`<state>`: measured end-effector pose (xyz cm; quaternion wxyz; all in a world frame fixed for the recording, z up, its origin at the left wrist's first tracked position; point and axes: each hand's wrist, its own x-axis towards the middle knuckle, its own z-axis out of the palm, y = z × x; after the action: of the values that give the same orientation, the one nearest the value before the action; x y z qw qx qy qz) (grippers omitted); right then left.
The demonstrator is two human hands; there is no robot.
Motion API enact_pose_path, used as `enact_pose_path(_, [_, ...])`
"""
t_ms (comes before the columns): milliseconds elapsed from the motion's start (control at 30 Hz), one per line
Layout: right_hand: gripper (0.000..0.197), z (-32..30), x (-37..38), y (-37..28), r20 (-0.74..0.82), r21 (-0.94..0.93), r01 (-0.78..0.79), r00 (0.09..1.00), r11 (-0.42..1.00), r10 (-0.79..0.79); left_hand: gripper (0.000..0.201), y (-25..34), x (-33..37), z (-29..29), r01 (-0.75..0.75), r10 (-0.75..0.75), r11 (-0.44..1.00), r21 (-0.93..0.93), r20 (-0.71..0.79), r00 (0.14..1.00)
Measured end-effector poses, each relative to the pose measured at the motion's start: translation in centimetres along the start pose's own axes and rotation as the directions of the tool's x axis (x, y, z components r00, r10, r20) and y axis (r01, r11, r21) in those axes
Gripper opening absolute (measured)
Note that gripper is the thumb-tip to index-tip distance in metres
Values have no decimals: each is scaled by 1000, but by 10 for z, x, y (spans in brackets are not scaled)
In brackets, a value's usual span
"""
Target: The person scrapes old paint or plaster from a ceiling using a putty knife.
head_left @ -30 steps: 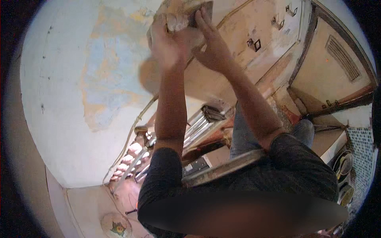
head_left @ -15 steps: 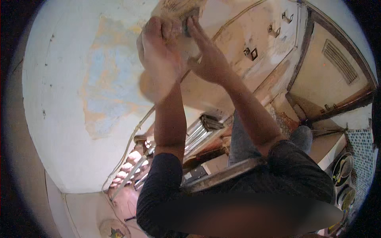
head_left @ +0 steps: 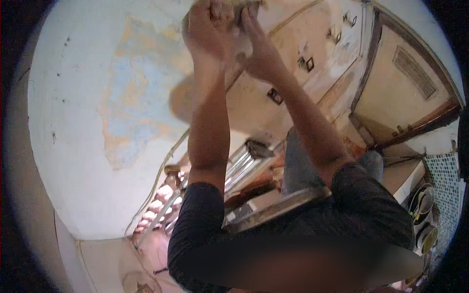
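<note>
Both my arms, in short dark sleeves, reach up to a worn painted wall (head_left: pixel 146 97) near the top of the view. My left hand (head_left: pixel 209 31) is closed, its fingers curled in at the upper edge; whatever they grip is hard to make out. Just right of it, my right hand (head_left: pixel 264 58) has its fingers stretched upward and its thumb apart. Its fingertips touch or lie right beside a small dark grey piece (head_left: pixel 240 12) between the hands. That piece is blurred and partly cut off, so its kind does not show.
A cable (head_left: pixel 168 157) runs along the wall past my left arm. Several hooks or fittings (head_left: pixel 306 63) stick out on the right, before a brown-framed door (head_left: pixel 415 73). A tray-like edge (head_left: pixel 278 210) lies below my arms. Pans (head_left: pixel 422 205) stand by blue tiles at far right.
Both hands have shifted upward and slightly right along the wall, close together as before. A dark fitting beside my right forearm has come into view.
</note>
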<state>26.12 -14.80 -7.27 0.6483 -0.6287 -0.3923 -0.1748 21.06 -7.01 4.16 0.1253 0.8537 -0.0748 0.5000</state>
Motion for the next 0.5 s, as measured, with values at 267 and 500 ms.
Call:
enact_pose_path(267, [100,-8,0,25,-23,-140,141,989,980,-146,7,-13,1,37,370,-454,136,-919,275,848])
enact_pose_path(500, [100,-14,6,14,-17,0,-14,1000,1000,14,18,-5,25,38,388,-343,291,-875,283,896])
